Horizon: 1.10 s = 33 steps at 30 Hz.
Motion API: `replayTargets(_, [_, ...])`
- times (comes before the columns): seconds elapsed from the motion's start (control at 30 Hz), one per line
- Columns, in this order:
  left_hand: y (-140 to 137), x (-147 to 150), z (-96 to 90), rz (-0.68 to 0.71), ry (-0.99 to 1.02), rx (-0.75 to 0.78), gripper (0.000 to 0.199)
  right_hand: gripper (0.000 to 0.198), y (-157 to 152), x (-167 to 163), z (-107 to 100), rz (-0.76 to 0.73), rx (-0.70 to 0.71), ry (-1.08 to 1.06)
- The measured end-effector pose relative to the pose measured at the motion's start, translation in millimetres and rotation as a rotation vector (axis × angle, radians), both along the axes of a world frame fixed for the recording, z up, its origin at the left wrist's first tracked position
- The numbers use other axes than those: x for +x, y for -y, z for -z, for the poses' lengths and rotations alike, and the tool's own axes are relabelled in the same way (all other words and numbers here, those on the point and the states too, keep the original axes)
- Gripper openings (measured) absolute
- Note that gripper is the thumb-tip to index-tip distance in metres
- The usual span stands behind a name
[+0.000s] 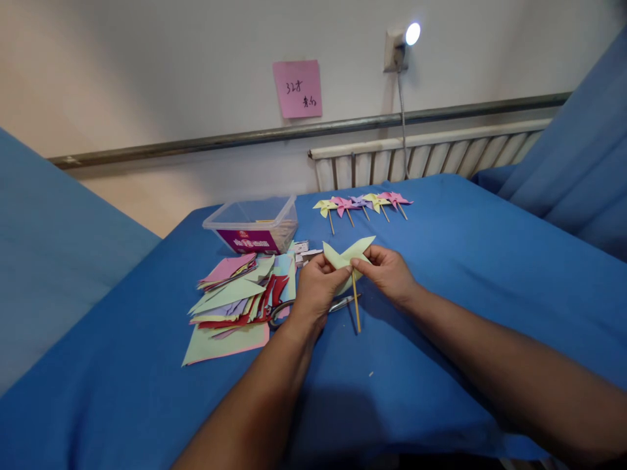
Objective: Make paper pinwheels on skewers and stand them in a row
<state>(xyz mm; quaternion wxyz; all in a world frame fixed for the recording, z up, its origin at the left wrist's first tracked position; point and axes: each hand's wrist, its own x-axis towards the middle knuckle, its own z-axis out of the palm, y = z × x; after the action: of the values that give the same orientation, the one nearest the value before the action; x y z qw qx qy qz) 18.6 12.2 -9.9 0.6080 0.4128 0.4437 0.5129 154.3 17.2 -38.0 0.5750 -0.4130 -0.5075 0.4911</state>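
Observation:
A pale green paper pinwheel point(345, 256) is held up between my two hands over the table. My left hand point(316, 285) is closed on its left side, thumb near the centre. On the right side, my right hand point(385, 274) pinches the paper, its thumb close to the middle. A thin wooden stick point(356, 307) slants down from the pinwheel's centre toward me. Behind my left hand lie scissors point(341, 303), partly hidden by that hand and wrist. Small white boxes point(302, 247) sit just beyond my left hand.
Stacked coloured paper point(235, 294) lies on the left of the blue-covered table point(480, 287). Behind it stands a clear plastic box point(249, 225) with sticks inside. Several finished pinwheels point(362, 203) lie in a row at the back. A radiator point(431, 153) and pipe line the wall.

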Motion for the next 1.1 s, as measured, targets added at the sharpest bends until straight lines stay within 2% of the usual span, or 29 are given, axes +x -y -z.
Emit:
replayTargets(0.23, [-1.0,-1.0,-1.2,0.016,-0.001,0.012,0.046,0.024,0.7,-0.5,-0.6,-0.002,0.006,-0.003])
replayTargets(0.43, [-0.8,-1.2,-1.1,0.007,0.023,-0.001,0.044,0.033,4.0,-0.7,-6.9,-0.01,-0.048,-0.041])
replayTargets(0.6, [-4.2,-6.4,-4.9,-0.123,0.069,0.042,0.042,0.039,12.0,-5.3,-11.4,0.004,-0.151,-0.102])
replayTargets(0.73, [-6.2,-9.1,-8.6,-0.264,0.097,0.091,0.039,0.039,17.9,-15.7,-7.0,-0.111,-0.22,-0.104])
replayTargets(0.83, [-5.3,-7.9,-9.5,-0.32,0.094,0.122,0.039,0.039,20.8,-23.7,-4.3,-0.184,-0.24,-0.122])
replayTargets(1.1, [-1.9,-8.4,-8.2,-0.26,0.029,0.199,0.036,0.038,19.0,-22.7,-7.9,-0.13,-0.234,-0.138])
